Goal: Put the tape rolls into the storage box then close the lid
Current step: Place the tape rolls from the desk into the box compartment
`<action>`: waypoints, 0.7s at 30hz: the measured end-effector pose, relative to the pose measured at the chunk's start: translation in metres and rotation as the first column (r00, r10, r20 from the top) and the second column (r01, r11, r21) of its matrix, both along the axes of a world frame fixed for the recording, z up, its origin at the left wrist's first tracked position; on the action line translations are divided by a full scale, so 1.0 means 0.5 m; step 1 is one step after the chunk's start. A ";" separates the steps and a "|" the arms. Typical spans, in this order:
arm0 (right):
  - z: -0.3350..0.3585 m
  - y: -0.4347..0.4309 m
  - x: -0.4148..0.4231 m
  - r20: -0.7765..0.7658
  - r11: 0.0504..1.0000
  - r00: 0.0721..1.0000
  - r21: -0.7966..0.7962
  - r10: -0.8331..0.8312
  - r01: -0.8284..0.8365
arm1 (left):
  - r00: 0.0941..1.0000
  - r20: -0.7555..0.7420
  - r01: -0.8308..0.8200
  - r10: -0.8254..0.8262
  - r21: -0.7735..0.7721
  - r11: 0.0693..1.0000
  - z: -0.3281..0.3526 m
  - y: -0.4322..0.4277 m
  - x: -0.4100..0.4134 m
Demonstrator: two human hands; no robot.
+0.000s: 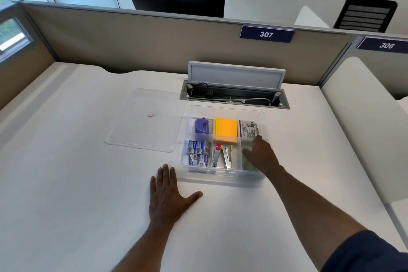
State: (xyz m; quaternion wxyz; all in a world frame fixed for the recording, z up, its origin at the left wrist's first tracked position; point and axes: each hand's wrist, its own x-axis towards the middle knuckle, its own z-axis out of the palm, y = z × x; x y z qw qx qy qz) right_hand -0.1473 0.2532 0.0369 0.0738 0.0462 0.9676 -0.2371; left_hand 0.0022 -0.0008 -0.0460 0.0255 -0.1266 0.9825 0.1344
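A clear plastic storage box (224, 179) with dividers stands on the white desk, lid off. Its transparent lid (143, 119) lies flat to the left of it. My right hand (261, 154) reaches into the near right compartment, fingers curled over a pale, see-through tape roll (247, 150) that is mostly hidden by the hand and blurred. My left hand (169, 196) lies flat on the desk, fingers spread, just left of the box's near corner, holding nothing.
The box also holds a purple tool (202, 126), orange sticky notes (226, 129), staple boxes (197, 153), staplers (223, 157) and a printed packet (249, 128). An open cable tray (234, 95) with a raised flap sits behind it. Partition walls bound the desk.
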 end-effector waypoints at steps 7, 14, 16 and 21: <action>0.027 0.010 0.007 0.048 0.945 0.997 0.317 0.066 -0.078 | 1.000 -0.004 -0.001 0.001 -0.001 1.000 0.004 0.001 0.001; 0.028 0.007 0.024 0.244 0.884 0.962 0.413 0.123 -0.218 | 1.000 0.005 -0.001 0.001 -0.012 1.000 0.004 0.002 0.001; 0.023 0.010 0.028 0.256 0.881 0.958 0.412 0.133 -0.232 | 1.000 0.003 -0.002 0.002 -0.004 1.000 0.004 0.003 0.001; 0.018 0.012 0.032 0.217 0.885 0.968 0.417 0.125 -0.208 | 1.000 0.004 -0.002 0.002 0.003 1.000 0.005 0.001 0.002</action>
